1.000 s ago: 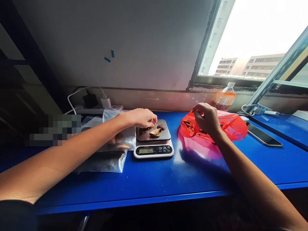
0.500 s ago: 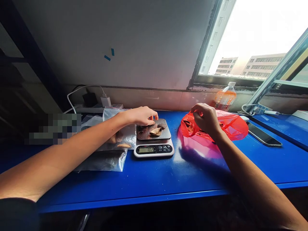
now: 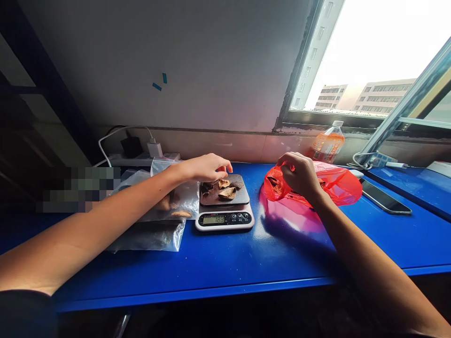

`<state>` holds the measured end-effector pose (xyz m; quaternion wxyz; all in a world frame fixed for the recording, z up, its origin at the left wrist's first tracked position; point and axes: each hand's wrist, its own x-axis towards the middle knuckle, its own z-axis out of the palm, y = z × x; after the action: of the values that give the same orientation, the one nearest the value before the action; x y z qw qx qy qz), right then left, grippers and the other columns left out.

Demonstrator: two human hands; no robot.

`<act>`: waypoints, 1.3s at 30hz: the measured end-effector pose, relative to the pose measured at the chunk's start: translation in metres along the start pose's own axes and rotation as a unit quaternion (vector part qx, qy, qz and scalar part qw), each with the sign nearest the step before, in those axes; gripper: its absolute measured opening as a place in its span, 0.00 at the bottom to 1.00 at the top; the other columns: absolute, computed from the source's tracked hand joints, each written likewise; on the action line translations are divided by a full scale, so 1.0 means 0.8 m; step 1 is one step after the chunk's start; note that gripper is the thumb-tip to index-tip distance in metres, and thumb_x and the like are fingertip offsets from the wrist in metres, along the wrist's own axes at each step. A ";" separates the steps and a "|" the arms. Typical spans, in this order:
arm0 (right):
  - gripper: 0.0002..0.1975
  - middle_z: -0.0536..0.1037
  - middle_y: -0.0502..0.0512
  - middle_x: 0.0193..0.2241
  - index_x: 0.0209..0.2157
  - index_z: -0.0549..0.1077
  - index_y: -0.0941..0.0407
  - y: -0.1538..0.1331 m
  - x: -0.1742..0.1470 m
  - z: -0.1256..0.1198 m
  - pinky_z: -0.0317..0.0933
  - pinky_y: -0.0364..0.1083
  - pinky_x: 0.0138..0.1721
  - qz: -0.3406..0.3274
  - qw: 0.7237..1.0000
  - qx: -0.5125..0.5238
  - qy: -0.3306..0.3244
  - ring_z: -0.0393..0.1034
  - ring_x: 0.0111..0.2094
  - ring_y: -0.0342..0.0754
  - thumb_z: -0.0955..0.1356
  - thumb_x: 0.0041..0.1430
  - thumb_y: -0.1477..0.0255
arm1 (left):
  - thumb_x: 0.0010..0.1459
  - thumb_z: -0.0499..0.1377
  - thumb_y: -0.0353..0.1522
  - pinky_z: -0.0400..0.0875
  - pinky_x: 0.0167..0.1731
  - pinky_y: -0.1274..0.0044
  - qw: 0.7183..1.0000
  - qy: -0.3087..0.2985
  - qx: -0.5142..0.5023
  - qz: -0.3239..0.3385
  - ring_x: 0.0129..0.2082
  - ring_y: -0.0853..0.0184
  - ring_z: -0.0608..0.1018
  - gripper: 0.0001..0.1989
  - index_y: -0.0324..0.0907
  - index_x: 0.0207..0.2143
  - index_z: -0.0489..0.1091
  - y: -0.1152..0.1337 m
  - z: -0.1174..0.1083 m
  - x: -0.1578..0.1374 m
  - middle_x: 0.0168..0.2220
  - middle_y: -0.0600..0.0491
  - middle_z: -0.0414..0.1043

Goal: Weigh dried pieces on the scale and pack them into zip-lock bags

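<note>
My left hand hovers just over the back of a small digital kitchen scale, its fingers bent but apart, with nothing visible in them. On the scale's metal plate lie several dried, brown, curled peel-like pieces. The lit display shows digits that look like 18.8. To the right, my right hand is closed on the rim of a red plastic bag. More dried brown pieces show inside this bag's mouth.
Clear zip bags with brown contents lie left of the scale. A phone rests right of the red bag. Behind stand an orange drink bottle and a white charger on a power strip. The blue tabletop ends at a front edge.
My left hand has risen slightly off the pieces, and another dried piece now shows on the plate beneath it. The display reading has gone up. My right hand keeps its hold on the bag.
</note>
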<state>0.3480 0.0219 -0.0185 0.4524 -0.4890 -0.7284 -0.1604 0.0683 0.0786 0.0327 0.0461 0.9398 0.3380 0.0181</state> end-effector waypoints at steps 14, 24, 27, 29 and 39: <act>0.08 0.74 0.52 0.25 0.24 0.69 0.54 0.002 -0.003 0.004 0.58 0.45 0.30 -0.004 1.000 0.007 0.001 0.66 0.27 0.47 0.62 0.46 0.80 | 0.60 0.51 0.34 0.66 0.43 0.74 0.997 0.021 0.069 -0.040 0.44 0.62 0.75 0.15 0.43 0.45 0.73 -0.013 -0.001 -0.055 0.45 0.50 0.74; 0.07 0.73 0.53 0.23 0.24 0.70 0.55 -0.001 -0.004 0.006 0.56 0.45 0.28 -0.012 1.000 0.005 0.001 0.65 0.25 0.47 0.62 0.47 0.79 | 0.58 0.54 0.36 0.60 0.42 0.67 0.975 -0.015 0.195 -0.104 0.43 0.56 0.74 0.11 0.46 0.39 0.74 0.015 -0.002 -0.102 0.40 0.50 0.76; 0.08 0.73 0.53 0.23 0.24 0.70 0.55 0.000 -0.004 0.005 0.57 0.45 0.28 -0.009 1.000 0.006 -0.001 0.66 0.26 0.48 0.62 0.46 0.79 | 0.59 0.52 0.32 0.59 0.41 0.68 0.974 -0.019 0.194 -0.113 0.42 0.58 0.74 0.11 0.45 0.36 0.74 0.019 -0.001 -0.106 0.40 0.50 0.76; 0.08 0.74 0.53 0.23 0.24 0.70 0.55 0.000 -0.004 0.005 0.57 0.45 0.29 -0.008 1.000 0.005 0.001 0.66 0.26 0.48 0.61 0.46 0.79 | 0.60 0.51 0.31 0.59 0.42 0.68 0.976 -0.014 0.189 -0.108 0.42 0.58 0.74 0.11 0.45 0.36 0.75 0.022 0.003 -0.106 0.39 0.50 0.76; 0.08 0.74 0.54 0.25 0.25 0.70 0.54 -0.004 -0.004 0.002 0.57 0.45 0.29 0.003 1.000 -0.010 -0.020 0.66 0.26 0.47 0.61 0.48 0.79 | 0.63 0.50 0.30 0.58 0.46 0.68 0.989 0.004 0.137 -0.063 0.41 0.62 0.74 0.14 0.50 0.35 0.76 0.027 0.009 -0.106 0.36 0.56 0.76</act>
<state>0.3449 0.0197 -0.0213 0.4334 -0.4986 -0.7341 -0.1570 0.0174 0.0072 0.0272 -0.0832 0.9140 0.3962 -0.0274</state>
